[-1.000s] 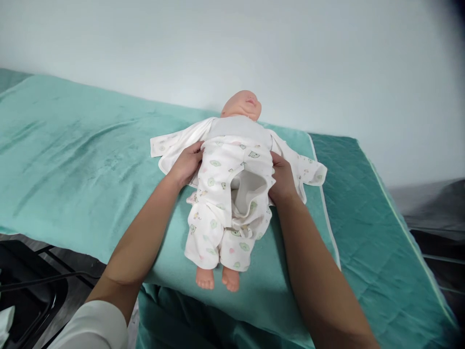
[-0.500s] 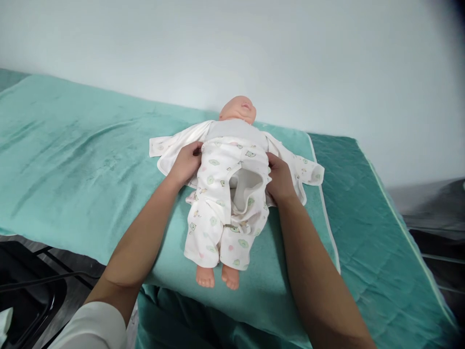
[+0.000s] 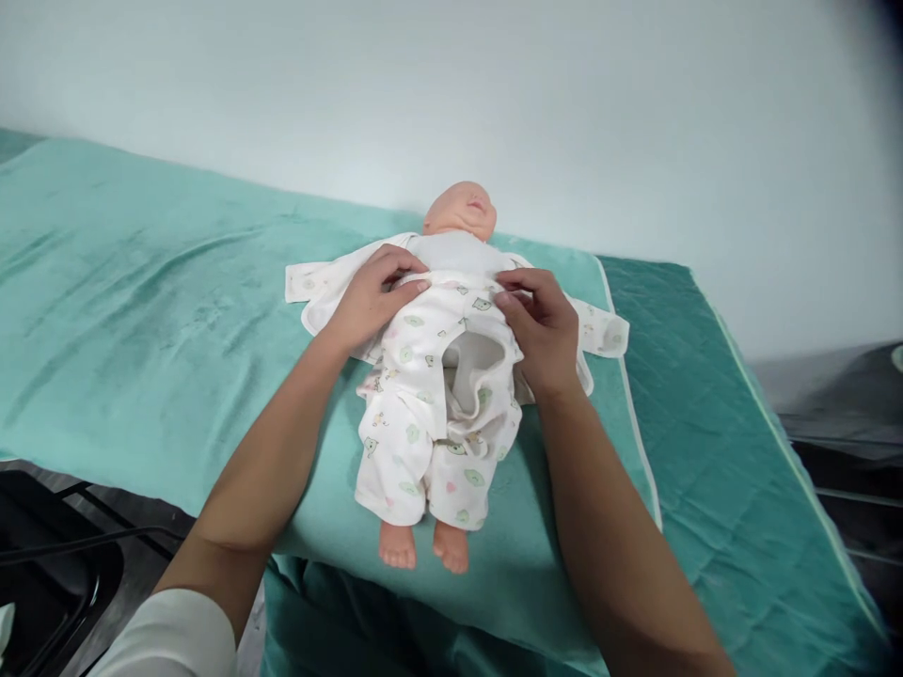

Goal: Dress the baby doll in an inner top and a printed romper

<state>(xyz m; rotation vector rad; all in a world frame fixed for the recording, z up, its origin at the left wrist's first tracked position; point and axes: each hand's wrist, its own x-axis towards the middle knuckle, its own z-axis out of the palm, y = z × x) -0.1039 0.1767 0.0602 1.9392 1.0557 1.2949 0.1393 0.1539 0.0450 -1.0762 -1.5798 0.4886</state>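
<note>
A baby doll (image 3: 462,212) lies on its back, head toward the wall and bare feet toward me. It wears white patterned baby pants (image 3: 405,414) with an open crotch, pulled up over its belly. A matching white jacket (image 3: 599,329) lies open beneath it, sleeves spread to both sides. My left hand (image 3: 381,291) pinches the waistband at the left, thumb in front and fingers at the top edge. At the right side of the waistband, my right hand (image 3: 540,324) grips the cloth between thumb and fingers.
A light green blanket (image 3: 176,310) covers the bed under the doll. Darker quilted bedding (image 3: 712,423) shows at the right, and a pale wall (image 3: 282,94) rises behind. A black chair (image 3: 56,574) stands at the lower left.
Both hands have moved from the sides of the pants up and inward onto the front of the waistband. The doll stays in nearly the same place.
</note>
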